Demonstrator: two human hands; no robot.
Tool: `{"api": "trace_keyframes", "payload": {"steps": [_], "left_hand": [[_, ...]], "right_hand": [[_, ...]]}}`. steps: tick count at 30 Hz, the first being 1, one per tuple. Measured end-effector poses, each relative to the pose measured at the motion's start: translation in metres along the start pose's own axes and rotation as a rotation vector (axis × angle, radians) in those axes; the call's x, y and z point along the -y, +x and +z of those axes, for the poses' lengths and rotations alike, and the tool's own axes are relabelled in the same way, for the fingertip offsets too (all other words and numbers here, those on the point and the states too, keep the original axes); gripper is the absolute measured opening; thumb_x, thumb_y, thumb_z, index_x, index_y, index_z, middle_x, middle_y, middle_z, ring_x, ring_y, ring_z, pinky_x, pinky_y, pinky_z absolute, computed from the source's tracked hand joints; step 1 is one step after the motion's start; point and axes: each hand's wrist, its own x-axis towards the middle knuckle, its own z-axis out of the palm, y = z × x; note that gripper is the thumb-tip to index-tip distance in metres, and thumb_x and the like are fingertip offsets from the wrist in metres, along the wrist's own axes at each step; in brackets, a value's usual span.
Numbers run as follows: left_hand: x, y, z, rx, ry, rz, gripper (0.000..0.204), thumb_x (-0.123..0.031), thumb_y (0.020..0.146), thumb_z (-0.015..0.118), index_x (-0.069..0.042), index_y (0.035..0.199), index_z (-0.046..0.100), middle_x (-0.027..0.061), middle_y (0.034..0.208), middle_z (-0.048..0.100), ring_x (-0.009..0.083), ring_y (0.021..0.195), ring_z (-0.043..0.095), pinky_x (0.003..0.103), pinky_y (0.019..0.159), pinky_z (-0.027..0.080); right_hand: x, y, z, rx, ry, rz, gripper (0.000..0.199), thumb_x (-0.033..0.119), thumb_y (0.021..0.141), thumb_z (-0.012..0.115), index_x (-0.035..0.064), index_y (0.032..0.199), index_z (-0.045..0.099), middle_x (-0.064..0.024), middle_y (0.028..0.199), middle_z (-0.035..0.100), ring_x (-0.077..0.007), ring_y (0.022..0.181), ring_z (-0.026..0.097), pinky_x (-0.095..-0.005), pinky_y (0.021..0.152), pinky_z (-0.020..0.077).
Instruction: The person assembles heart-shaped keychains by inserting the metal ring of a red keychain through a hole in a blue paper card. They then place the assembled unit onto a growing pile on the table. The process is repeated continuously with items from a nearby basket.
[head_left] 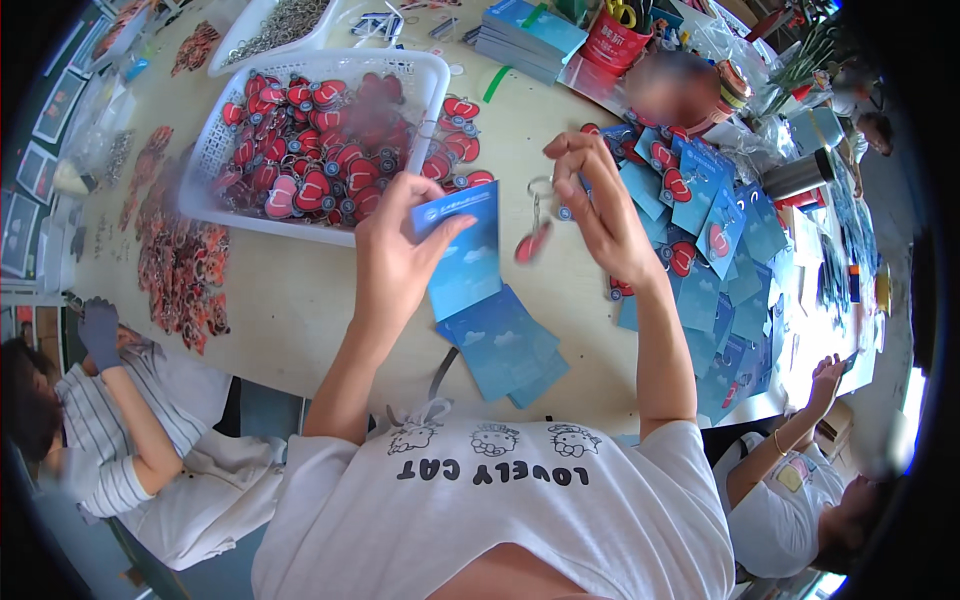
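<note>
My left hand [395, 245] pinches a blue card [465, 245] with a cloud print, thumb across its front. Just below that card, a small fanned stack of similar blue cards [505, 350] rests on the table. My right hand [600, 205] is raised to the right, its fingers curved and apart. Beside its fingertips is a motion-blurred keychain [533, 243] with a red charm, a short chain and a ring; the ring looks free of the fingers. A white plastic basket [432, 110] full of red heart-shaped keychains stands beyond my left hand.
To the right spreads a heap of blue cards [745, 315] with red keychains. Orange-red pieces [185, 270] lie at left. Behind are a tray of metal rings [270, 35], stacked cards [525, 40] and a red container [615, 45]. People [130, 420] sit on both sides.
</note>
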Motion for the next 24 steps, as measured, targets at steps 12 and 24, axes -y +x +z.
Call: {"api": "trace_keyframes", "payload": {"steps": [12, 24], "left_hand": [[-0.001, -0.016, 0.039, 0.039, -0.691, -0.095, 0.032, -0.003, 0.087, 0.068, 0.002, 0.117, 0.056, 0.0072, 0.109, 0.062, 0.0111, 0.101, 0.058, 0.027, 0.090, 0.046], [-0.006, -0.027, 0.059, -0.181, -0.716, -0.020, 0.024, -0.005, 0.091, 0.065, 0.003, 0.113, 0.061, 0.0049, 0.110, 0.063, 0.0108, 0.099, 0.058, 0.027, 0.088, 0.047]], "right_hand": [[0.032, -0.014, 0.037, -0.297, 0.294, 0.170, 0.010, 0.005, 0.094, 0.056, -0.0035, 0.095, 0.051, -0.0148, 0.102, 0.052, -0.0220, 0.087, 0.053, -0.0317, 0.078, 0.0457], [0.040, -0.014, 0.055, -0.492, 0.387, 0.174, 0.007, 0.002, 0.090, 0.061, -0.0018, 0.093, 0.056, -0.0096, 0.099, 0.054, -0.0101, 0.072, 0.052, -0.0226, 0.059, 0.0424]]}}
